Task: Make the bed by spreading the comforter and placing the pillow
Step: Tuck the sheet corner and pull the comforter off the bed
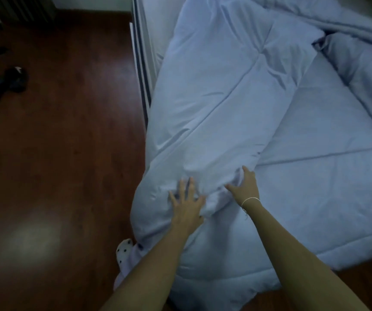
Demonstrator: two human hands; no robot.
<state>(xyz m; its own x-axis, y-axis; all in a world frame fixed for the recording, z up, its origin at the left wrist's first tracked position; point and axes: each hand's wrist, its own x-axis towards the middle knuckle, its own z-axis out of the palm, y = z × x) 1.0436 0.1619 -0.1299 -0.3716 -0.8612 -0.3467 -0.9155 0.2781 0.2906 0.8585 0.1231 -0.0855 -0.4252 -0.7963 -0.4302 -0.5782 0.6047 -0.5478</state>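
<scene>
Both hands, left and right, splayed on comforter.

A bed bears a bunched comforter and pillow.

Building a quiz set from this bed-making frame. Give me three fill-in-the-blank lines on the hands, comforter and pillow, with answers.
1. Both hands rest on the pale blue ____.
2. The thin bracelet is on the ____ wrist.
3. The pillow lies to the ____ of the bunched comforter.
Left hand lies spread; right hand gathers fabric.
Missing words: comforter; right; right
</scene>
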